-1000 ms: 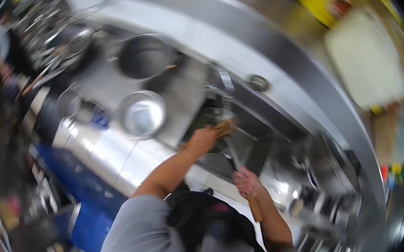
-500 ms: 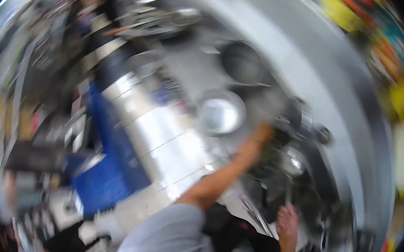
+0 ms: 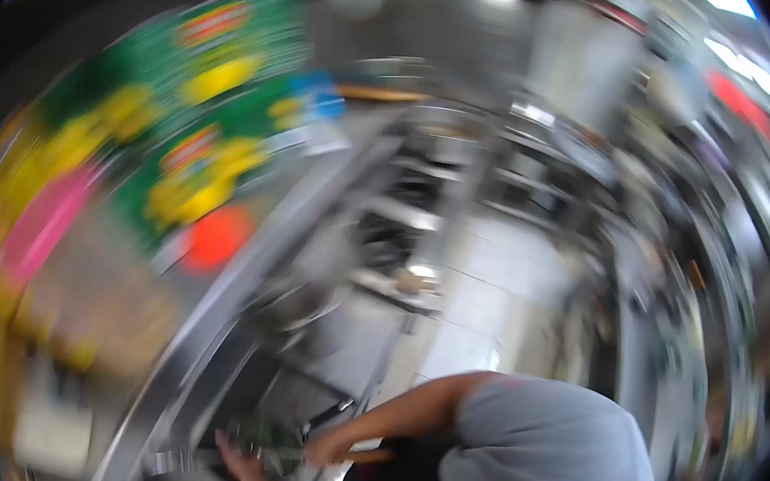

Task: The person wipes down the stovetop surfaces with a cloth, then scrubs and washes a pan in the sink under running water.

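Wooden-handled tool (image 3: pixel 372 456) near dark basin (image 3: pixel 242 382), right hand (image 3: pixel 325 447) fingers closed round it. Probably stiff, light; slippery if wet; best held by handle. Left hand (image 3: pixel 238 459) close by; grasp unclear, blurred.

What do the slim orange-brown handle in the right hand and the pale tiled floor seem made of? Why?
Slim orange-brown handle: probably matt wood, from its warm, dull colour; blur hides grain. Pale tiled floor: perhaps glazed ceramic, glossy, from its bright sheen.

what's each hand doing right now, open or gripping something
Left hand: too blurred to tell whether it is open or holding anything.
Right hand: closed, holding a wooden-handled tool.
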Action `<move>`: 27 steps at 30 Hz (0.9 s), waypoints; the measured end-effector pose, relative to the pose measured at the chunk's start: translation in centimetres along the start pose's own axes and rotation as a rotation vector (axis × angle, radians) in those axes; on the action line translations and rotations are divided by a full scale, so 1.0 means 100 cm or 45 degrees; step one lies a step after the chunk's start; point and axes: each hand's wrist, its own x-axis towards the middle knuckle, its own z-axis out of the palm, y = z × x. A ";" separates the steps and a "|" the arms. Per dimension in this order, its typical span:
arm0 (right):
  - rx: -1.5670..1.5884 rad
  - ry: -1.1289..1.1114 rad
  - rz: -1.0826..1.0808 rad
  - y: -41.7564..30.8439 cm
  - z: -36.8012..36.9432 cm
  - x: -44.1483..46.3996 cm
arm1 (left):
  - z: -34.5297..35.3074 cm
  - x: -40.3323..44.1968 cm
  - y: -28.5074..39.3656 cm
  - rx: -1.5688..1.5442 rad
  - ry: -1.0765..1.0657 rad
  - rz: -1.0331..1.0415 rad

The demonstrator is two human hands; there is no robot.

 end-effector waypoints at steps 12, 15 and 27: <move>-0.296 0.333 1.254 -0.102 -0.028 -0.053 | 0.199 0.007 -0.063 0.366 -0.767 -0.520; -0.314 0.351 1.288 -0.113 -0.024 -0.046 | 0.192 0.009 -0.068 0.347 -0.781 -0.583; 0.263 0.583 1.343 -0.095 0.019 -0.086 | -0.113 0.087 -0.021 -1.112 -0.764 -0.984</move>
